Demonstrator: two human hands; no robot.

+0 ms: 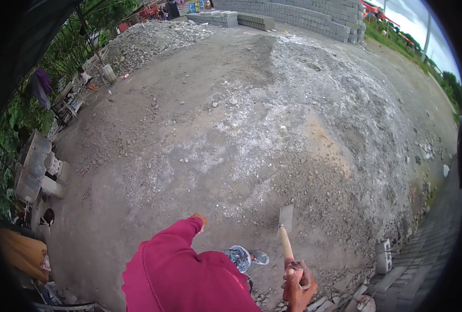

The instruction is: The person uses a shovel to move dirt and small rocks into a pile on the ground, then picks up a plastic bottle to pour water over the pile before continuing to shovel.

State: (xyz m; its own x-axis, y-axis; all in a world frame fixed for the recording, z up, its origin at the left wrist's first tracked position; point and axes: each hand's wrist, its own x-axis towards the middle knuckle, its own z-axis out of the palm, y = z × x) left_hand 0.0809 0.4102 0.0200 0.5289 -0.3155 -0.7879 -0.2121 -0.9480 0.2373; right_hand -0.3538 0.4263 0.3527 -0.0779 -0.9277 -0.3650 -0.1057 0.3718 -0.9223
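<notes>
Cannot see grip end of shovel: covered by right hand, itself cut off near wrist by lower edge. Left of shovel, can catch only part of left hand past maroon sleeve; cannot read grip. Far beyond shovel, cannot sort coloured objects: too small. Right of shovel, lose grey ribbed surface to dark rim.

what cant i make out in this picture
All in the head view:
Left hand: partly hidden by the maroon sleeve; its grip is unclear.
Wooden-handled tool: near end covered by the right hand.
Right forearm: cut off by the lower edge.
Colourful items in the far background: too small to identify.
</notes>
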